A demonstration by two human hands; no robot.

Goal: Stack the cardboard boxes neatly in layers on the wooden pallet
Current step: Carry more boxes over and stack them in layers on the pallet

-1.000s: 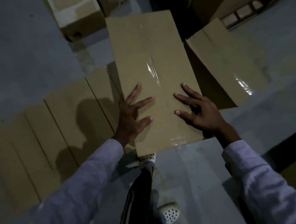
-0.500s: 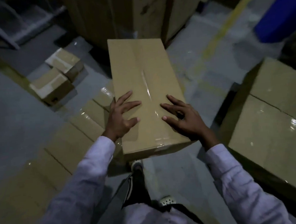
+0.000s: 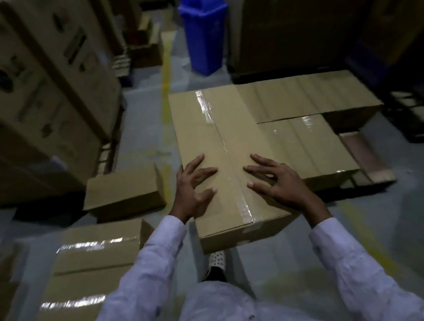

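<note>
I carry a long taped cardboard box [image 3: 219, 140] in front of me, above the floor. My left hand [image 3: 195, 188] clasps its near left edge with the fingers spread over the top. On the near right of the top, my right hand [image 3: 278, 181] lies the same way. Beyond and to the right, a layer of flat boxes [image 3: 308, 98] sits on the wooden pallet [image 3: 368, 157], whose bare slats show at the right end. The carried box overlaps the left end of that layer in view.
Loose boxes lie on the floor at the left: one [image 3: 124, 192] close by and taped ones [image 3: 93, 255] nearer me. Tall printed cartons [image 3: 38, 91] stand at the far left. A blue bin [image 3: 204, 30] stands behind. My foot [image 3: 217, 259] shows under the box.
I have turned to the right with the box in both hands. The pallet with its layer of boxes has come from the right edge to straight ahead. The blue bin is in view.
</note>
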